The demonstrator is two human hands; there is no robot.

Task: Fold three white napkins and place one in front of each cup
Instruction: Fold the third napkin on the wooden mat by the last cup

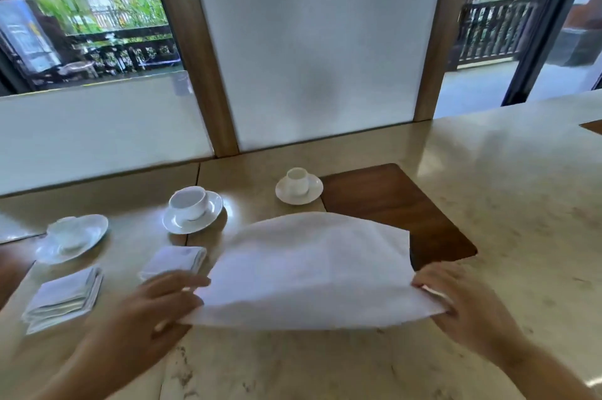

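Note:
A large white napkin (312, 269) is spread and bulging upward over the table's middle. My left hand (156, 305) pinches its near left corner; my right hand (456, 295) pinches its near right corner. Three white cups on saucers stand behind it: left cup (66, 231), middle cup (189, 202), right cup (297, 180). One folded napkin (63, 297) lies in front of the left cup. A second folded napkin (174, 261) lies in front of the middle cup, partly hidden by my left fingers.
The beige stone table (488, 204) has a dark wooden inset panel (400, 213) right of the right cup, partly under the napkin. A frosted glass panel (312, 57) with wooden posts rises along the far edge.

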